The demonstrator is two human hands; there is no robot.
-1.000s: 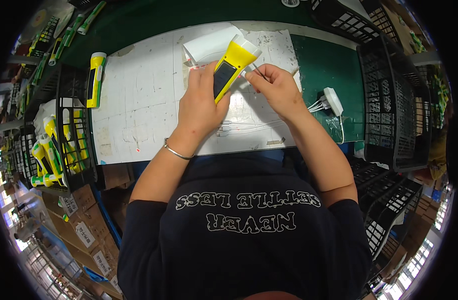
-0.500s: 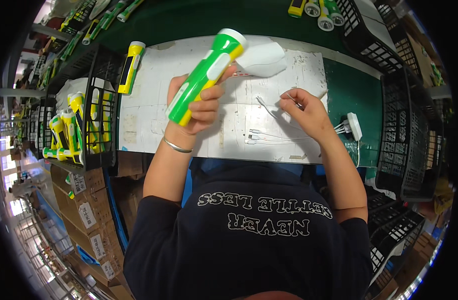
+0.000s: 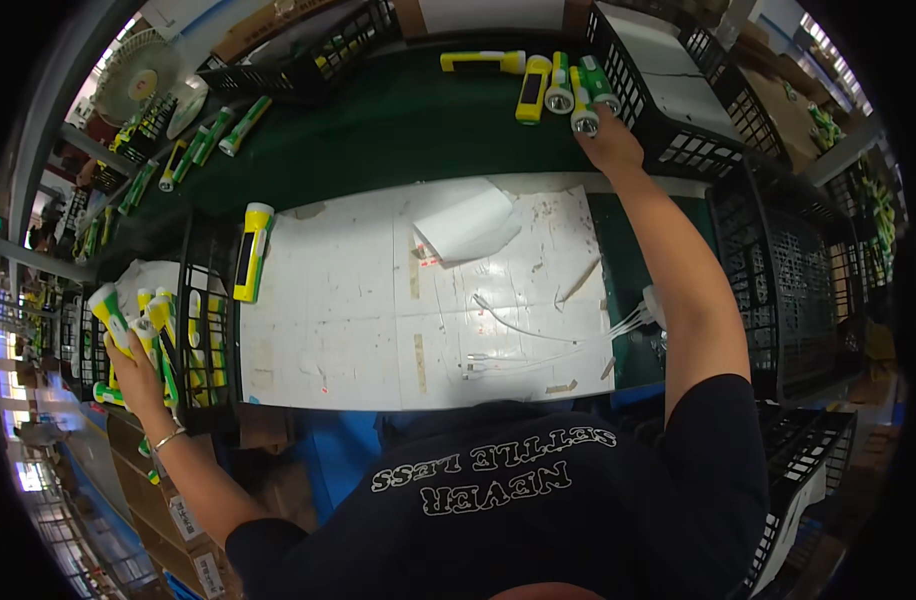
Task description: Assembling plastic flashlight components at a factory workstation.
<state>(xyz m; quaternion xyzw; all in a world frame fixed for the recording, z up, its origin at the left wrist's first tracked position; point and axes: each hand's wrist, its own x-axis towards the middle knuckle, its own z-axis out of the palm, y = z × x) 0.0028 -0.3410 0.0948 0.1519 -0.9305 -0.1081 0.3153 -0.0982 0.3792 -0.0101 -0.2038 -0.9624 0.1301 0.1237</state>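
At the far left, my left hand [image 3: 136, 377] is closed round a green and yellow flashlight [image 3: 111, 312] with a white head end. It holds the flashlight over a black crate [image 3: 203, 255] with several similar flashlights in it. My right arm stretches to the far right of the green bench, where my right hand [image 3: 616, 148] has its fingers round the head of a yellow flashlight [image 3: 579, 92]; part of the grip is hidden. Beside it lie a green flashlight [image 3: 597, 80] and a yellow one with a dark panel [image 3: 532, 92].
A white board [image 3: 328, 350] lies before me, with a flashlight [image 3: 250, 255] at its left edge. On it are a crumpled white sheet [image 3: 468, 228] and white charging cables [image 3: 538, 335]. Black crates [image 3: 768, 300] stand at the right; a fan [image 3: 138, 80] is at the far left.
My left hand has carried its flashlight from above the board to the left crate. My right hand has left the cables and reached far forward to the flashlights. The view has shifted.
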